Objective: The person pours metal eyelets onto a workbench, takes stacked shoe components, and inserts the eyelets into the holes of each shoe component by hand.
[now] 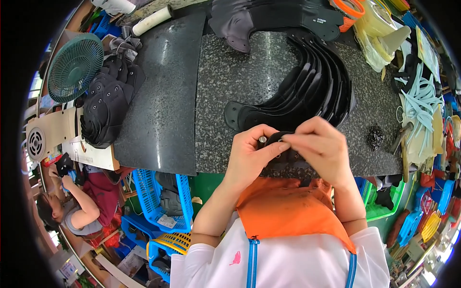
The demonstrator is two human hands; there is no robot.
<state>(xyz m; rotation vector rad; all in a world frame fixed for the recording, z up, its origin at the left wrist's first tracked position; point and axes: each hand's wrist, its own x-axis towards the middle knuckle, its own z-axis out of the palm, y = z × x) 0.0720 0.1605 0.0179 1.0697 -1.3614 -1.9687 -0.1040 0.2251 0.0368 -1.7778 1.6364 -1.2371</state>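
Just in front of my body, at the table's near edge, my left hand (247, 156) pinches a black curved piece (287, 157) between thumb and fingers. Small metal rings show along that piece. A short shiny metal post (262, 139) shows beside my left index finger. My right hand (324, 149) is slightly blurred, its fingertips pressed together against the piece's upper edge; whatever is between them is too small to make out. Beyond both hands lies a fanned stack of black curved pieces (314, 89), the nearest one with holes at its left end.
Black pieces with metal eyelets (108, 101) are piled at left near a green fan (75, 67). A small dark heap of tiny parts (375, 138) sits at right, near pale blue strips (420, 98). Blue baskets (165, 223) stand below the table; a co-worker (79, 206) is at far left.
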